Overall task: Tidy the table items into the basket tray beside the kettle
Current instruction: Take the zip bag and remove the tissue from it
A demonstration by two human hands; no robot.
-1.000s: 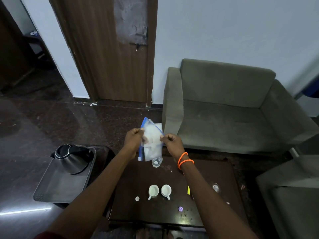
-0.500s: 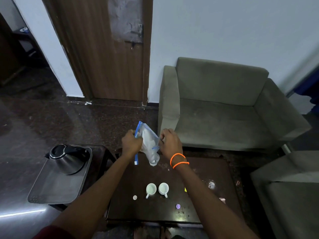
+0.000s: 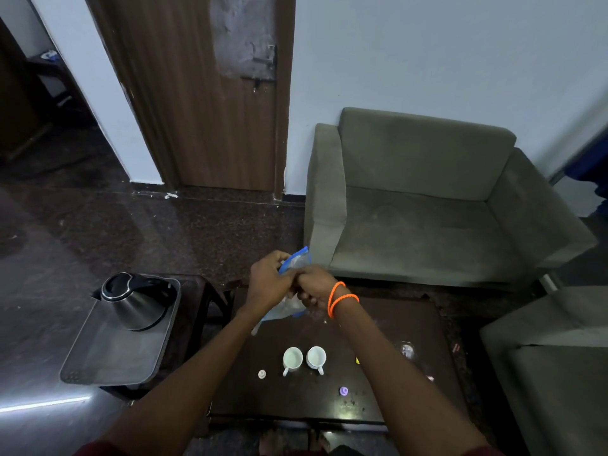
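Observation:
My left hand (image 3: 268, 283) and my right hand (image 3: 314, 286) are pressed together over the far edge of the dark table (image 3: 378, 403), both closed on a clear plastic bag with blue edges (image 3: 296, 258). The bag is crumpled between them and mostly hidden. Two white cups (image 3: 292, 358) (image 3: 316, 356) stand side by side on the table nearer to me. A small white cap (image 3: 262, 374) lies left of them and a purple cap (image 3: 343, 391) to the front right. The grey tray (image 3: 108, 360) at the left holds a steel kettle (image 3: 131, 301).
A clear glass item (image 3: 407, 350) and small scraps lie on the table's right part. A grey sofa (image 3: 427, 205) stands behind the table, another seat (image 3: 552, 366) at the right. A wooden door (image 3: 210, 93) is at the back. Dark floor lies left of the tray.
My hands have come together and lowered slightly, folding the bag from a spread, upright sheet into a crumpled bundle between them. The bottle seen under the bag earlier is hidden now.

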